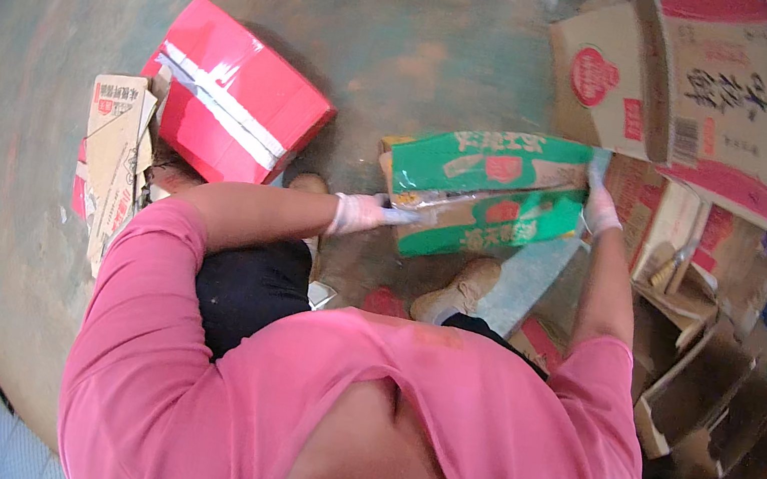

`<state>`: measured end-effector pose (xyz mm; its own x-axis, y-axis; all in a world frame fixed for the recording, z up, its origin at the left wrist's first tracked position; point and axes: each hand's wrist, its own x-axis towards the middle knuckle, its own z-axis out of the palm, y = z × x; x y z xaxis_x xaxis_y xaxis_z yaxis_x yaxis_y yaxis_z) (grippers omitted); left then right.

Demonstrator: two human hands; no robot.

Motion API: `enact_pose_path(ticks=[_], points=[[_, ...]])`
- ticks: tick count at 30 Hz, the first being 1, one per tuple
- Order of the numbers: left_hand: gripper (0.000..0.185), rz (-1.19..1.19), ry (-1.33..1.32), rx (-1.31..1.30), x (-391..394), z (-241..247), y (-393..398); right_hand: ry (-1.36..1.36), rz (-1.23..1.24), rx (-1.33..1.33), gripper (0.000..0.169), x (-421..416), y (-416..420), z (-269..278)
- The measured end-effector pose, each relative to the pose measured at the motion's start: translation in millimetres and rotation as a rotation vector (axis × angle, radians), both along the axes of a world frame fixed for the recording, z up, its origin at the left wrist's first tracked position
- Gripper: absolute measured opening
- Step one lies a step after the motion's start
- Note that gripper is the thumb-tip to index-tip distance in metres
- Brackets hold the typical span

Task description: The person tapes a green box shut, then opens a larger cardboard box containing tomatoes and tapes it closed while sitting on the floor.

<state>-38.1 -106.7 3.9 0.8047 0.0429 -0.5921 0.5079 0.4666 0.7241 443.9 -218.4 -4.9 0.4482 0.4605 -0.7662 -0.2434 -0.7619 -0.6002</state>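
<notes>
A green and brown cardboard box with printed writing and clear tape along its middle is before me, held between both hands. My left hand, in a pale glove, lies at its near left side with the fingers stretched along the cardboard. A small dark patch beside that hand is too blurred to tell. My gloved right hand holds the box's right end, its fingers partly blurred. Beyond my left forearm sits a red box closed with shiny tape.
Flattened cardboard leans beside the red box. Large opened cartons stand at the upper right. More opened cardboard is heaped on my right, where a wooden-handled tool rests. My shoe is just below the green box.
</notes>
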Motion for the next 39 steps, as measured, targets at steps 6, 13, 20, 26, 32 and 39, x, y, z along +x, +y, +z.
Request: enact_pose_path(ticks=[6,13,20,26,32,39], points=[[0.071,0.042,0.203,0.072,16.8,29.8,20.2,0.418,-0.135,0.011,0.056,-39.6,-6.7,32.9],[0.09,0.093,0.327,0.447,17.5,7.2,95.7,0.699,-0.439,-0.058,0.062,-177.9,-70.7,83.5],[0.073,0.006,0.348,0.874,-23.6,127.9,128.9,0.786,-0.247,-0.2,0.057,-250.8,-115.0,85.3],[0.039,0.792,0.224,0.842,-203.9,190.1,96.4,0.59,0.459,-0.253,0.054,-245.4,-96.9,111.0],[0.079,1.215,0.895,1.103,-429.3,139.2,36.7,0.51,0.867,-0.055,0.039,-294.1,-19.9,155.8],[0.115,1.036,0.722,0.792,-473.8,109.2,63.2,0.295,1.006,0.147,0.041,-433.8,83.9,212.8]])
